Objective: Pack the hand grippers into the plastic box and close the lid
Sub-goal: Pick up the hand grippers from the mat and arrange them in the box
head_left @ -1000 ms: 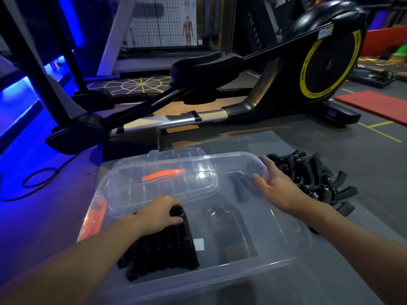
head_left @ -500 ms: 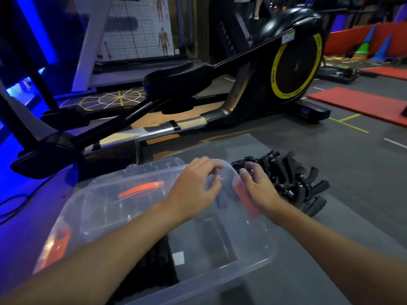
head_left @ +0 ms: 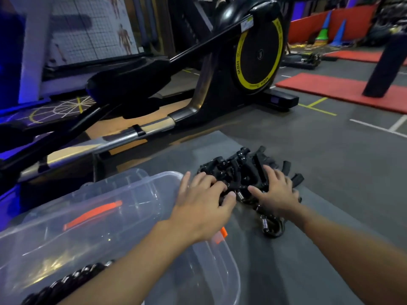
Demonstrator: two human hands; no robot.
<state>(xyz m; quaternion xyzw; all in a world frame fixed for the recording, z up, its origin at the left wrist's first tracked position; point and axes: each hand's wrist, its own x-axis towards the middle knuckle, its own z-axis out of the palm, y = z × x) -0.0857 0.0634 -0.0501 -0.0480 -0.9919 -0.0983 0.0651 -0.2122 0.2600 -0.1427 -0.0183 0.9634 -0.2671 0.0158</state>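
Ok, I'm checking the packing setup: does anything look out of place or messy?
Only the hand grippers: they lie in a tangled heap on the grey mat right of the plastic box, one trailing toward the person. Nothing looks damaged.
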